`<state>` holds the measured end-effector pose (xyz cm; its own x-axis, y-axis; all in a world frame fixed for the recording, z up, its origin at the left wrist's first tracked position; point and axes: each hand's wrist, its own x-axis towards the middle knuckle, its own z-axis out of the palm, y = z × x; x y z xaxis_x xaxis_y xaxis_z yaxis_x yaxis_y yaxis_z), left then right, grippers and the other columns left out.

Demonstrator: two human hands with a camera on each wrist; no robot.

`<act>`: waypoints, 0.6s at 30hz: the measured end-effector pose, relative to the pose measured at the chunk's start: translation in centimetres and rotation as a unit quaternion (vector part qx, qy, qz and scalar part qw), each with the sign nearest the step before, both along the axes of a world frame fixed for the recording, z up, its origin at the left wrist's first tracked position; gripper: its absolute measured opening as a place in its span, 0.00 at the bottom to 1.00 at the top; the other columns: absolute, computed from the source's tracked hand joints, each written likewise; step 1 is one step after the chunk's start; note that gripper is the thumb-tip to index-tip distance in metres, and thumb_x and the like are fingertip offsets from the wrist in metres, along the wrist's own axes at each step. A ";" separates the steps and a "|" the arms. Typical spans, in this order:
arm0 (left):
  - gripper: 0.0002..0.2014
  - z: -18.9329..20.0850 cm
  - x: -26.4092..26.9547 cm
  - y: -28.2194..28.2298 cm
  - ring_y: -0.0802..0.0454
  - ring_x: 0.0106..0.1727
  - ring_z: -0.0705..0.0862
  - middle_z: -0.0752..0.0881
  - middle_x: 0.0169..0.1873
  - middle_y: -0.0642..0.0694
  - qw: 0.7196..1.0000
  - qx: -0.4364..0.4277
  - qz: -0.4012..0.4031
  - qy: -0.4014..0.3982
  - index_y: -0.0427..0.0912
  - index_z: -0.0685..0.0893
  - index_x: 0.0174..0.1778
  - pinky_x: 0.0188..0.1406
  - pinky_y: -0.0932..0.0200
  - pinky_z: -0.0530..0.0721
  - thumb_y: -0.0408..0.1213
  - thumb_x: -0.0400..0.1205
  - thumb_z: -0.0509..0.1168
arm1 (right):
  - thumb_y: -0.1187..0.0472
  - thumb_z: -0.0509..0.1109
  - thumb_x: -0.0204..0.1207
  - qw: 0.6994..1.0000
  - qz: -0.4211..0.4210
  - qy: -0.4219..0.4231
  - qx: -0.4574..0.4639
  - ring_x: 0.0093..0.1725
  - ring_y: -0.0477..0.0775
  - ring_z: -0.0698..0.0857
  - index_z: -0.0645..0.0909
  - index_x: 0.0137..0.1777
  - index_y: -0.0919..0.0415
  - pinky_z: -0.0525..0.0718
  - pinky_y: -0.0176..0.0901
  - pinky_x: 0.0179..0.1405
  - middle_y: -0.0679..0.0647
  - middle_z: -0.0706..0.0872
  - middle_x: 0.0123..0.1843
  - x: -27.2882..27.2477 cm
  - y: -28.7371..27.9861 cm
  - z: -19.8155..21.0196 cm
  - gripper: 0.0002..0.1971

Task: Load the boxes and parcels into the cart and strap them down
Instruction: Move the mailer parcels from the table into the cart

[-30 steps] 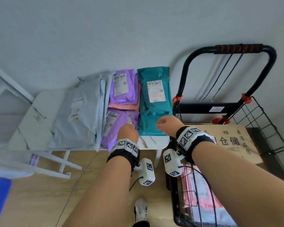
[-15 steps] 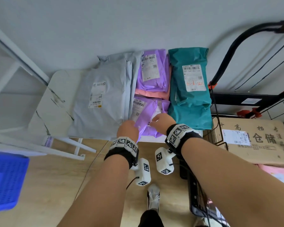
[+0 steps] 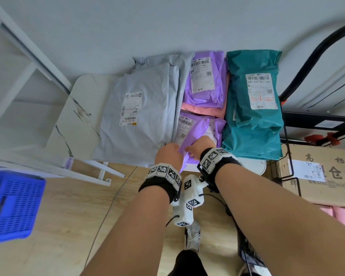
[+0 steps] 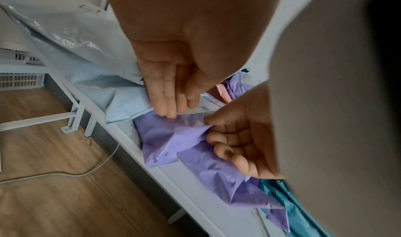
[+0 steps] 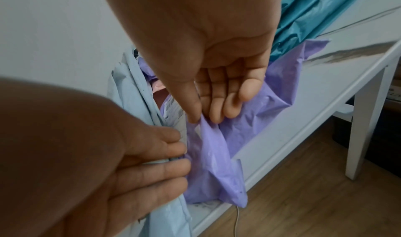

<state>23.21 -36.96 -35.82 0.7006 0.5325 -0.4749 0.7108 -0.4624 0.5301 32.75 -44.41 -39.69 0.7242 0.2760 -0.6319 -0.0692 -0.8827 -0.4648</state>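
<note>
The white marbled tabletop [image 3: 82,108] is the landmark: smooth, hard, on thin white legs, with every mailer lying flat on it. Largest is the grey mailer [image 3: 143,108] at its left-middle, a broad, slack plastic bag with a glossy, crinkled skin. Right of it, at the tabletop's right end, the teal mailer [image 3: 253,120] is long and puffy, creased like thin film over soft contents. Between those two, at the back edge, an upper purple mailer [image 3: 207,82] sits on a pink one [image 3: 203,111].

The thing in hand is the front purple mailer [image 3: 195,132], at the tabletop's near edge, its loose corner hanging over the lip. It looks light and limp, a thin matte film that folds wherever it is pulled, probably a little slippery. A pinch on the empty flap likely just stretches the film; taking hold across the filled body, near the label, would probably carry it better.

The right hand [image 5: 217,89] has its grip closed as a pinch, thumb and fingertips gathering a fold of that purple film. The left hand [image 4: 173,89] has its fingers nearly straight and together, tips on the purple film beside the grey mailer's edge; whether it clamps anything, I cannot tell.

Off the tabletop's right end stands the cart [image 3: 327,124], a cardboard box [image 3: 327,176] already inside.
</note>
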 end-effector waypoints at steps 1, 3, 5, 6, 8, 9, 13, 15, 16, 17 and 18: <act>0.16 -0.1 0.0 0.1 0.40 0.62 0.83 0.84 0.63 0.37 1.000 -0.002 -0.001 0.000 0.36 0.83 0.65 0.66 0.47 0.79 0.30 0.83 0.57 | 0.58 0.73 0.74 1.000 -0.018 0.003 0.016 0.49 0.57 0.86 0.84 0.59 0.67 0.86 0.45 0.53 0.60 0.88 0.56 -0.1 0.0 -0.3 0.17; 0.17 -0.4 0.0 0.3 0.41 0.63 0.83 0.83 0.64 0.38 1.000 -0.011 0.006 -0.003 0.38 0.82 0.66 0.66 0.48 0.80 0.29 0.82 0.57 | 0.59 0.72 0.74 0.998 -0.045 0.004 0.043 0.51 0.57 0.86 0.83 0.62 0.66 0.87 0.49 0.56 0.62 0.87 0.59 -0.2 -0.1 -0.5 0.18; 0.19 -0.6 0.0 0.4 0.41 0.63 0.83 0.82 0.65 0.39 1.000 -0.021 0.009 -0.003 0.40 0.81 0.67 0.66 0.48 0.80 0.28 0.82 0.56 | 0.61 0.71 0.75 0.997 -0.051 0.006 0.051 0.51 0.56 0.85 0.82 0.63 0.65 0.87 0.50 0.57 0.62 0.87 0.60 -0.2 -0.3 -0.2 0.17; 0.19 -0.6 0.0 0.4 0.41 0.64 0.82 0.82 0.65 0.39 1.000 -0.020 0.008 -0.004 0.40 0.81 0.67 0.67 0.49 0.79 0.28 0.82 0.56 | 0.61 0.70 0.76 0.998 -0.046 0.004 0.049 0.51 0.56 0.85 0.83 0.63 0.65 0.87 0.49 0.56 0.62 0.87 0.60 -0.2 -0.3 0.0 0.16; 0.19 -0.4 0.0 0.5 0.40 0.65 0.81 0.83 0.65 0.39 1.000 -0.008 0.010 -0.009 0.40 0.81 0.67 0.68 0.51 0.77 0.29 0.82 0.56 | 0.62 0.67 0.78 0.999 -0.011 -0.013 0.029 0.52 0.58 0.87 0.85 0.57 0.65 0.86 0.46 0.52 0.61 0.88 0.55 -0.2 -0.6 0.9 0.12; 0.18 -0.3 0.2 0.6 0.40 0.65 0.81 0.83 0.64 0.40 1.000 -0.004 0.015 -0.014 0.41 0.82 0.66 0.67 0.52 0.77 0.29 0.81 0.56 | 0.62 0.66 0.78 0.999 0.002 -0.029 0.022 0.50 0.59 0.86 0.85 0.52 0.65 0.85 0.44 0.48 0.61 0.88 0.52 -0.1 -0.8 1.4 0.09; 0.18 0.4 0.9 0.8 0.39 0.63 0.81 0.83 0.64 0.40 0.999 0.005 0.019 -0.032 0.42 0.82 0.66 0.64 0.53 0.78 0.31 0.82 0.57 | 0.65 0.67 0.74 0.996 -0.011 -0.070 0.054 0.39 0.57 0.79 0.74 0.31 0.59 0.74 0.38 0.32 0.56 0.81 0.36 0.7 -2.1 3.0 0.10; 0.18 0.9 1.2 0.7 0.39 0.62 0.82 0.83 0.63 0.40 0.999 0.012 0.022 -0.039 0.42 0.82 0.66 0.62 0.53 0.79 0.31 0.82 0.56 | 0.66 0.67 0.72 0.993 -0.023 -0.087 0.070 0.37 0.57 0.77 0.69 0.28 0.56 0.69 0.37 0.26 0.55 0.77 0.34 1.2 -3.0 3.8 0.14; 0.18 1.2 1.4 0.6 0.39 0.61 0.82 0.84 0.62 0.40 0.999 0.011 0.025 -0.041 0.41 0.83 0.65 0.61 0.53 0.80 0.31 0.82 0.56 | 0.66 0.67 0.71 0.992 -0.029 -0.097 0.080 0.36 0.57 0.76 0.69 0.27 0.56 0.68 0.37 0.25 0.54 0.77 0.33 1.4 -3.4 4.4 0.14; 0.17 1.5 1.5 0.5 0.38 0.60 0.82 0.85 0.59 0.40 0.999 0.012 0.026 -0.042 0.40 0.84 0.63 0.58 0.54 0.80 0.30 0.81 0.56 | 0.66 0.67 0.71 0.989 -0.037 -0.108 0.091 0.35 0.56 0.75 0.68 0.27 0.56 0.68 0.37 0.25 0.54 0.76 0.31 1.6 -3.8 5.1 0.15; 0.15 1.8 1.6 0.3 0.37 0.58 0.83 0.85 0.56 0.39 0.999 0.014 0.025 -0.041 0.39 0.85 0.59 0.55 0.55 0.80 0.29 0.80 0.57 | 0.67 0.67 0.70 0.987 -0.044 -0.117 0.101 0.33 0.55 0.73 0.67 0.26 0.56 0.68 0.37 0.25 0.53 0.74 0.29 1.8 -4.3 5.7 0.15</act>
